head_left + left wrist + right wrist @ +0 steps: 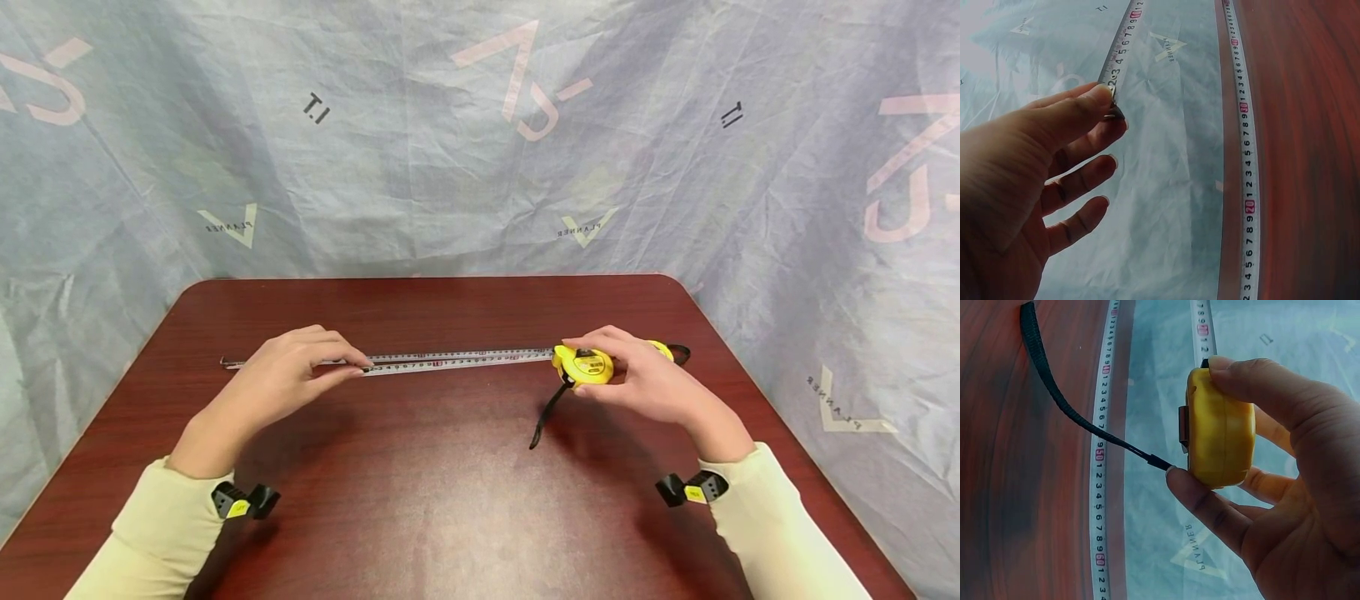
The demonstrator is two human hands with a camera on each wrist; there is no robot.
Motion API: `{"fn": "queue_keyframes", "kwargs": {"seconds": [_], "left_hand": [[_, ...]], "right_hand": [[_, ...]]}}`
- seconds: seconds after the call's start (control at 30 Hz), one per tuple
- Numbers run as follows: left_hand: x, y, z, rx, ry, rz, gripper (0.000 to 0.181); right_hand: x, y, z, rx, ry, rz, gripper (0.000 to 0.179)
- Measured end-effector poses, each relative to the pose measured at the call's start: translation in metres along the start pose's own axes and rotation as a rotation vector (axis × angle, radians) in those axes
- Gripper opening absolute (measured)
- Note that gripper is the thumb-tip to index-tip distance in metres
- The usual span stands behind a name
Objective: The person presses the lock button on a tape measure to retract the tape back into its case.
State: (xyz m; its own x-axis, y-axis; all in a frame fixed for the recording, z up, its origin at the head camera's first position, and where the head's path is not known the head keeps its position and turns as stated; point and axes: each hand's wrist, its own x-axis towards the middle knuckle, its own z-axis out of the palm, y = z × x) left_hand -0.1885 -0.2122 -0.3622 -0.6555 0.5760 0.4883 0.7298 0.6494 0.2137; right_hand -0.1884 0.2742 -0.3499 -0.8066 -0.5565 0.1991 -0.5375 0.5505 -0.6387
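My right hand (pixel 648 379) grips a yellow tape measure (pixel 588 367) by its case, thumb on one side and fingers on the other. A black wrist strap (pixel 1060 403) hangs from that case. Its white blade (pixel 472 362) stretches leftward, raised off the table in the wrist views. My left hand (pixel 288 371) pinches the blade's end between thumb and index finger; the other fingers are spread in the left wrist view. Behind, a second blade (pixel 1248 169) runs along the table, its hooked end (pixel 227 362) at the left. A second yellow case (pixel 662 349) is mostly hidden by my right hand.
The dark red wooden table (pixel 450 483) has rounded far corners. A grey-blue printed cloth (pixel 420 167) hangs behind it and on both sides. The second case's black strap (pixel 681 354) lies near the table's right side.
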Motion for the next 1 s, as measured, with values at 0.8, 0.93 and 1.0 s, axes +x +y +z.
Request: {"fn": "queue_keyframes", "kwargs": {"seconds": [0.8, 0.93, 1.0], "left_hand": [[0.028, 0.019, 0.023, -0.050, 0.002, 0.059, 0.014], [0.034, 0.023, 0.028, -0.060, -0.009, 0.068, 0.015], [0.036, 0.024, 0.030, -0.063, -0.011, 0.073, 0.015]], "right_hand": [[0.014, -0.007, 0.018, 0.037, -0.028, -0.005, 0.060], [0.017, -0.008, 0.022, 0.043, -0.032, -0.014, 0.060], [0.019, -0.010, 0.023, 0.042, -0.032, -0.015, 0.060]]}}
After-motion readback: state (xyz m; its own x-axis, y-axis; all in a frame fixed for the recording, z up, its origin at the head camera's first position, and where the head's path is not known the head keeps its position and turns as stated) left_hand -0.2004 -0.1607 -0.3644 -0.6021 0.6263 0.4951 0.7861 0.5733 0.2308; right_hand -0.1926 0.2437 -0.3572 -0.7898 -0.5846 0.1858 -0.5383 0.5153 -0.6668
